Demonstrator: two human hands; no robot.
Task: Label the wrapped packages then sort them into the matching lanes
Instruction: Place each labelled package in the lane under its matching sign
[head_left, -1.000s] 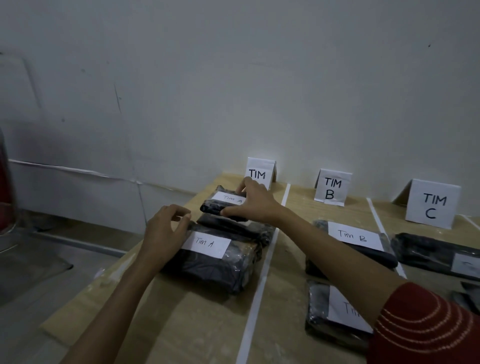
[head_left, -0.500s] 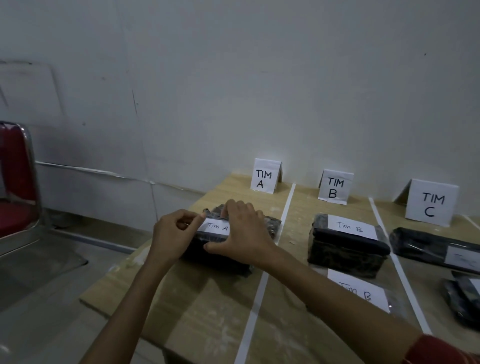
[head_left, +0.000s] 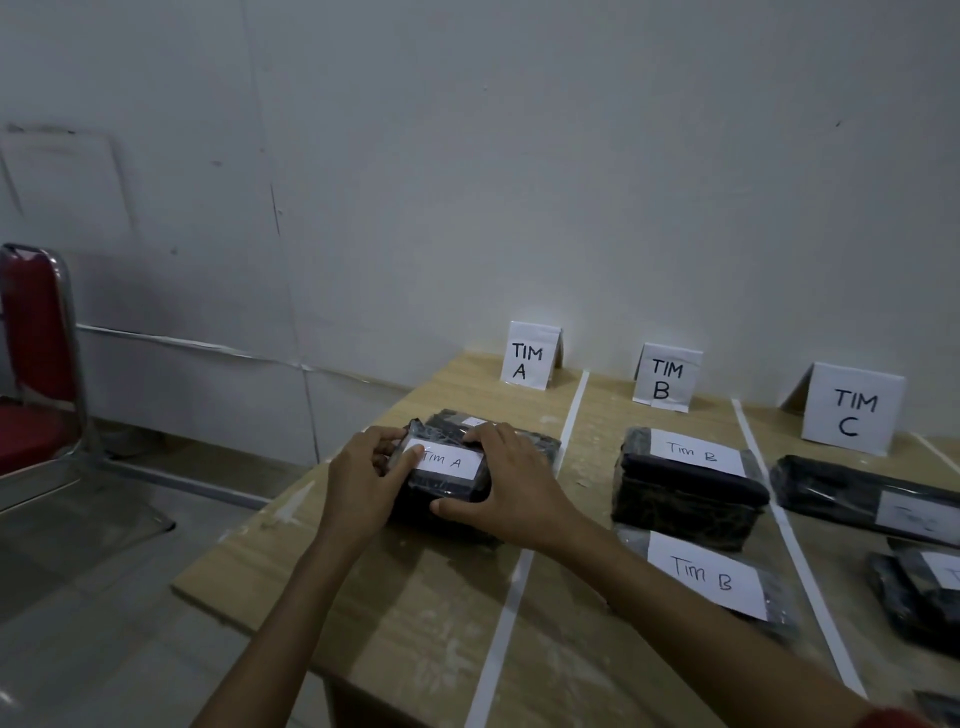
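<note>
The package (head_left: 451, 480) I am handling sits in the left lane of the tabletop (head_left: 415, 613), on top of another dark wrapped package, in front of the "TIM A" sign (head_left: 529, 356) and left of the white tape line (head_left: 519, 571). It is a small dark block in shiny clear film with a white paper label (head_left: 451, 461) reading "Tim A" on its top face. I judge it light and fairly stiff, like a boxed item, but the film looks slick and crinkly, so it could slide off the one beneath if pushed sideways. The label looks like the weak spot; I would hold the package by its short ends and long edges, not drag across the paper.

My left hand (head_left: 363, 478) comes in from the left, wrist low, fingers curled against the package's left end, thumb lying on the label's left edge. My right hand (head_left: 511, 493) arches over the right side, fingers draped along the far edge, thumb hooked on the near edge. Both grips are closed on the package, bracing it between them, not spread flat.

Other labelled packages lie in the two lanes to the right.
</note>
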